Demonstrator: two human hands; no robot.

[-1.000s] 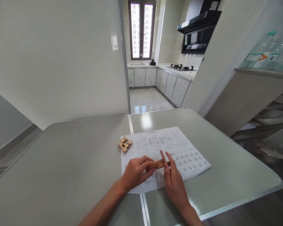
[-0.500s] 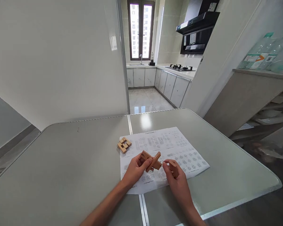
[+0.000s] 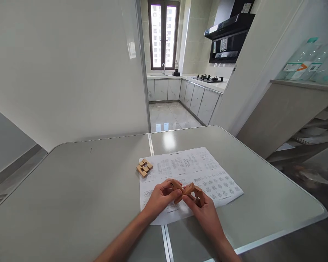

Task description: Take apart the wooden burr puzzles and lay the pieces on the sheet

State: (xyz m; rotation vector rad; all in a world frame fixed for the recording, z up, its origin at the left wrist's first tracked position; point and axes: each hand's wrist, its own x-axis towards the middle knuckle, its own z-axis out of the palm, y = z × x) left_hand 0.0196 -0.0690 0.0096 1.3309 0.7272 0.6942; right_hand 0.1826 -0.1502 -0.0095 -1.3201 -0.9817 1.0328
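My left hand [image 3: 162, 196] is closed on a wooden puzzle piece [image 3: 176, 184] with a dark mark on its face. A second wooden piece [image 3: 189, 188] lies crosswise against it, between the fingers of both hands. My right hand [image 3: 203, 209] is closed around another wooden puzzle piece [image 3: 199, 194], its thumb against the crosswise one. The pieces meet above a printed instruction sheet [image 3: 224, 178], and fingers hide where they join. On the sheet's left edge sits a small cluster of interlocked wooden pieces [image 3: 144, 168].
The sheet lies on a grey-green table [image 3: 98, 189] with a metal seam [image 3: 166, 243] down its middle. Clear plastic bottles [image 3: 303, 62] stand on a shelf unit [image 3: 295, 109] to the right. Beyond the table is a kitchen with a stove [image 3: 210, 78].
My right hand has moved left with its piece, up to the pieces in my left hand. The left-hand pieces have turned slightly. The cluster on the sheet has stayed put.
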